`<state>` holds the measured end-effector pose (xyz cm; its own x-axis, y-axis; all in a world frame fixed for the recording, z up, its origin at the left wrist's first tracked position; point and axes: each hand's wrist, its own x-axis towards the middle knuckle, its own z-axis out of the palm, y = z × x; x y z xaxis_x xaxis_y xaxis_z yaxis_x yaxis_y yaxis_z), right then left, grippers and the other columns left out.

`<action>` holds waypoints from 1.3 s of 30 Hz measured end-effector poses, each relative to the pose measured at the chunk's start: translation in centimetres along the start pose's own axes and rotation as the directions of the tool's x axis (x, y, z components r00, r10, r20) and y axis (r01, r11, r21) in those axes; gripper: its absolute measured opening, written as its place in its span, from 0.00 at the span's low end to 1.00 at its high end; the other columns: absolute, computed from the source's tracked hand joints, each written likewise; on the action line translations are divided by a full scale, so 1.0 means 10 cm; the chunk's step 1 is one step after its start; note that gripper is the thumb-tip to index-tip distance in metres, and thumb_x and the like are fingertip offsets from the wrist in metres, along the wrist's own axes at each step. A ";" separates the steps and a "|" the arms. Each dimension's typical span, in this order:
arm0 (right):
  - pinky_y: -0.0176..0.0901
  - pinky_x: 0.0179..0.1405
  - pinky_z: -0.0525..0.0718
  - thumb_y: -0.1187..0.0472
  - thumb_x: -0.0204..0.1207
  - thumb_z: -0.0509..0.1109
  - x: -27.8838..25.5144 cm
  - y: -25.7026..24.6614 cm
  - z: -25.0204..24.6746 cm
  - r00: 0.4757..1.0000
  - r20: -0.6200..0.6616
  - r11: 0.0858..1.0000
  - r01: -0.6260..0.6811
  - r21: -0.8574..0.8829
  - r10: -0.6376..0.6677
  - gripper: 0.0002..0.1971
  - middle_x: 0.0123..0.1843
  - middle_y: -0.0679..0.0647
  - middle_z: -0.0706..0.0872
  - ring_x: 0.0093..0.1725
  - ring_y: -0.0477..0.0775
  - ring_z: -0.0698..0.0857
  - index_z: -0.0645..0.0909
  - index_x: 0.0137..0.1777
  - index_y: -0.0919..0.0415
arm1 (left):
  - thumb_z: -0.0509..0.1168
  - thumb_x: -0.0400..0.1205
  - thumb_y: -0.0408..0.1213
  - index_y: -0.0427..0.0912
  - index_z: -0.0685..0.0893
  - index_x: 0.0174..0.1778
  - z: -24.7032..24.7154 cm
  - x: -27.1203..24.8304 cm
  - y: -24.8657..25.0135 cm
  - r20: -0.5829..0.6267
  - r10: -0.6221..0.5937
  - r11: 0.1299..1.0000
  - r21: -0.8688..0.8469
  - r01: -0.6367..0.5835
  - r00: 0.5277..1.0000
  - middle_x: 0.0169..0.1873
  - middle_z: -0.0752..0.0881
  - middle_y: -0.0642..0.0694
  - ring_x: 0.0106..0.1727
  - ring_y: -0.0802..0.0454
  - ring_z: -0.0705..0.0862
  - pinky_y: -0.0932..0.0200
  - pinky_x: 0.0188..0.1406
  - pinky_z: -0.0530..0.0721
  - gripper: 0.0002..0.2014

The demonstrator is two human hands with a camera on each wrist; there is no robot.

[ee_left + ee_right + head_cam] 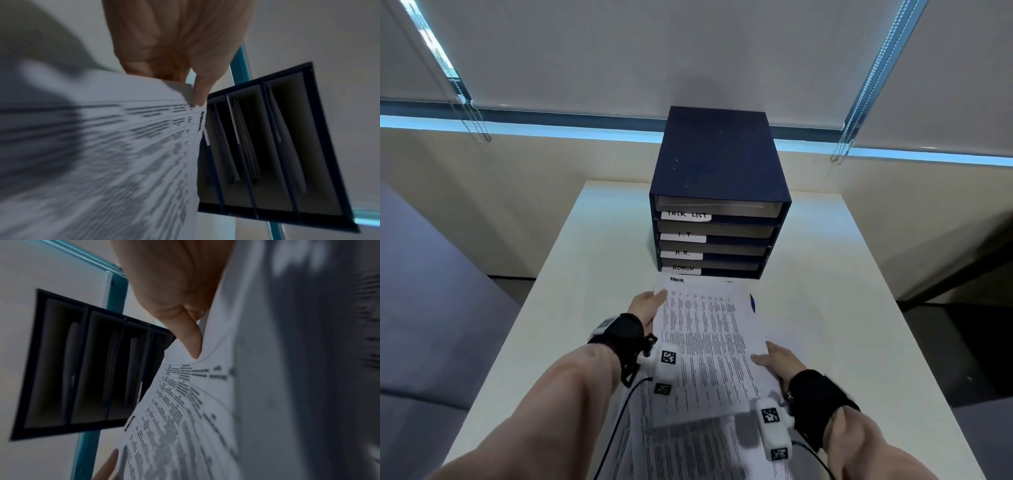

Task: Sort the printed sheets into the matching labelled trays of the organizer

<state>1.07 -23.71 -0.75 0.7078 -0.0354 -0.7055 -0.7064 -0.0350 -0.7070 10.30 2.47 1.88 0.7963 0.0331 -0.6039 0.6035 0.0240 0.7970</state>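
Note:
A dark blue organizer (pixel 717 164) stands at the table's far end, with four trays labelled TASK LIST, I.T, H.R. and ADMIN (pixel 683 268). I hold a printed sheet (pixel 709 339) headed ADMIN just in front of the bottom tray. My left hand (pixel 649 305) pinches its left edge, thumb on top (pixel 200 94). My right hand (pixel 777 359) pinches its right edge near the lower corner (pixel 192 344). The sheet's far edge is close to the ADMIN tray opening. More printed sheets (pixel 688 452) lie on the table under it.
The white table (pixel 842 308) runs from me to the organizer, with bare surface on both sides. Roller blinds and a window band lie behind the organizer. Papers show inside the upper trays (pixel 246 146). A dark floor drops off to the right.

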 end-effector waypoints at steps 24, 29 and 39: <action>0.33 0.16 0.81 0.72 0.80 0.64 1.25 -1.15 0.05 0.989 -0.101 0.918 -0.058 0.393 0.105 0.03 0.17 0.54 0.84 0.16 0.49 0.84 0.74 0.50 0.66 | 0.69 0.78 0.28 0.32 0.77 0.46 0.31 0.87 0.12 0.092 0.000 0.918 -0.394 0.036 0.996 0.35 0.86 0.38 0.32 0.46 0.87 0.59 0.30 0.89 0.07; 0.38 0.55 0.86 0.78 0.83 0.52 1.30 -1.29 0.26 0.996 -0.074 0.809 -0.002 0.588 0.056 0.11 0.55 0.69 0.88 0.59 0.63 0.84 0.77 0.53 0.75 | 0.58 0.85 0.29 0.41 0.78 0.58 0.24 0.86 0.29 0.194 0.035 0.967 -0.253 0.016 0.980 0.56 0.82 0.46 0.55 0.50 0.83 0.54 0.55 0.80 0.09; 0.52 0.49 0.87 0.66 0.82 0.61 0.39 -0.33 0.04 1.000 0.014 0.971 -0.009 0.237 0.006 0.12 0.48 0.63 0.86 0.45 0.60 0.85 0.81 0.61 0.70 | 0.69 0.75 0.59 0.49 0.81 0.53 -0.55 0.17 -0.31 0.179 -0.025 0.314 0.935 -0.163 0.983 0.42 0.81 0.53 0.46 0.52 0.81 0.59 0.49 0.78 0.19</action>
<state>6.13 -23.34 -1.22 0.7038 -0.0220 -0.7100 -0.6922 0.2033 -0.6925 9.59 7.98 -1.61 0.7754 -0.1474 -0.6141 0.0983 -0.9324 0.3478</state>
